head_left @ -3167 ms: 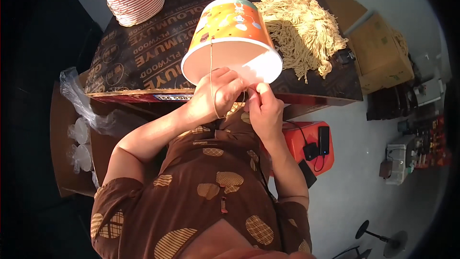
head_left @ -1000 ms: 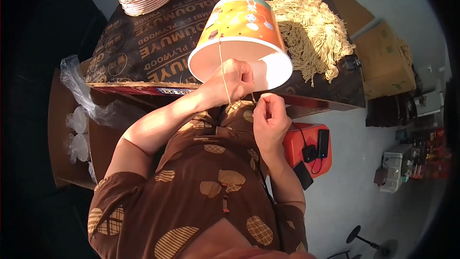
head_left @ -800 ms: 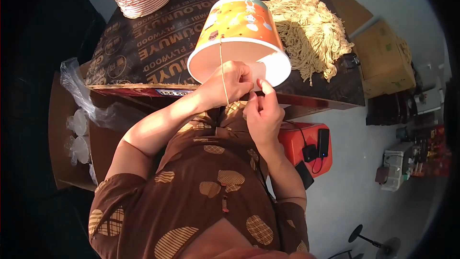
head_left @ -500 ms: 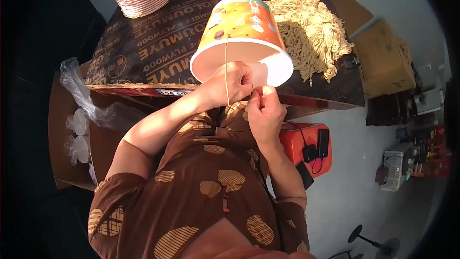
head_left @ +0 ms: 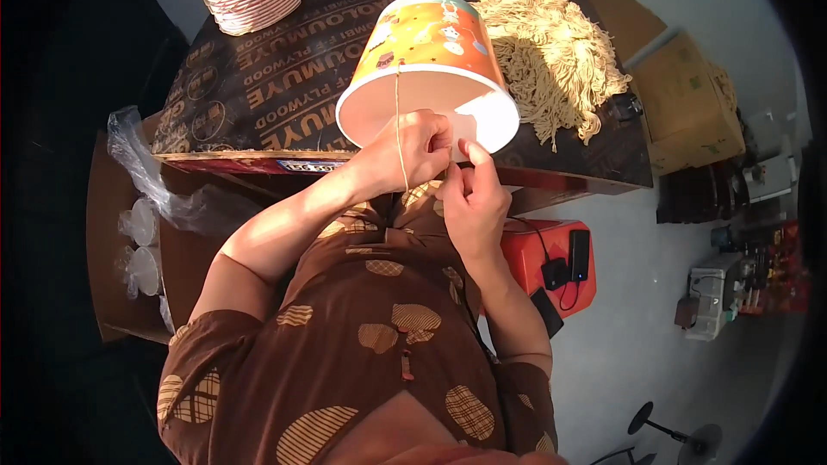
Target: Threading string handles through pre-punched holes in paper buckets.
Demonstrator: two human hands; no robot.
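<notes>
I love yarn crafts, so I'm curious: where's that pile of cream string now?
In the head view, the pile of cream string lies toward the right end of the dark tabletop, just right of the orange bucket.

Brown all over here, a chocolate-brown top (head_left: 345, 379) scattered with rounded tan patches! At the chest sits a small reddish fastening (head_left: 407, 367), and just neckward of it, there's the V neckline (head_left: 402, 393). Left of that fastening and nearer the neck, a big striped patch (head_left: 314, 437); to its right, a checked patch (head_left: 469, 412). Lapward now, another striped patch (head_left: 416, 319)! Well left of the fastening, the left sleeve (head_left: 198, 370), short, with bold plaid; well right, the right sleeve (head_left: 525, 396), short too. Far lapward, both bare: left hand (head_left: 412, 151), right hand (head_left: 475, 207).
</notes>
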